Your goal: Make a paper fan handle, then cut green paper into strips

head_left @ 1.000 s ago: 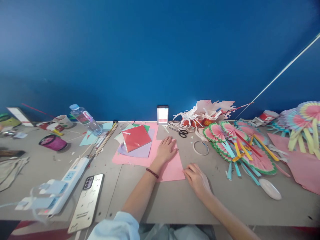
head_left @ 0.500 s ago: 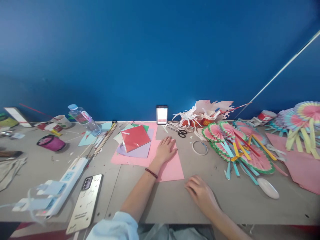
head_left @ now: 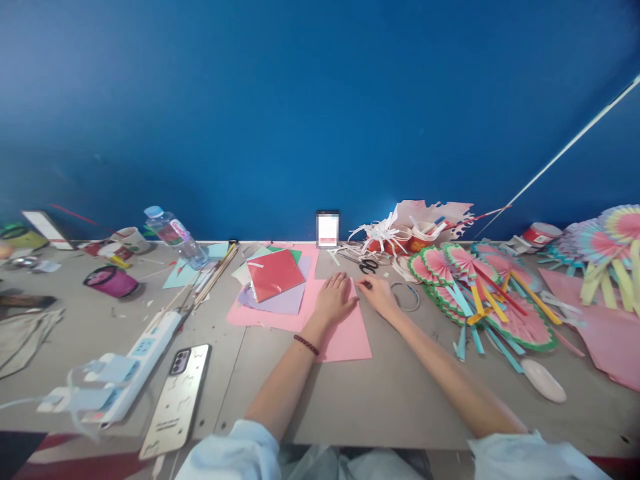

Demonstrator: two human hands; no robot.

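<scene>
My left hand [head_left: 333, 300] lies flat and open on a pink sheet of paper [head_left: 345, 333] in the middle of the grey table, a beaded bracelet on its wrist. My right hand [head_left: 379, 295] reaches to the sheet's far right corner, fingers touching the paper edge, holding nothing that I can see. Just beyond it lie black-handled scissors [head_left: 369, 265] and a ring of tape [head_left: 405, 296]. A red square sheet [head_left: 275, 274] sits on a stack of coloured paper left of my hands.
Folded paper fans [head_left: 480, 293] with coloured strips cover the right side. A phone [head_left: 176, 399], a power strip [head_left: 127, 363], a water bottle [head_left: 175, 235], wooden sticks [head_left: 215, 275] and a purple tape roll [head_left: 110, 281] lie at the left. A blue wall stands behind.
My right hand moved from the near right corner of the pink sheet, back toward me, then forward to the sheet's far right corner. My left hand stayed flat.
</scene>
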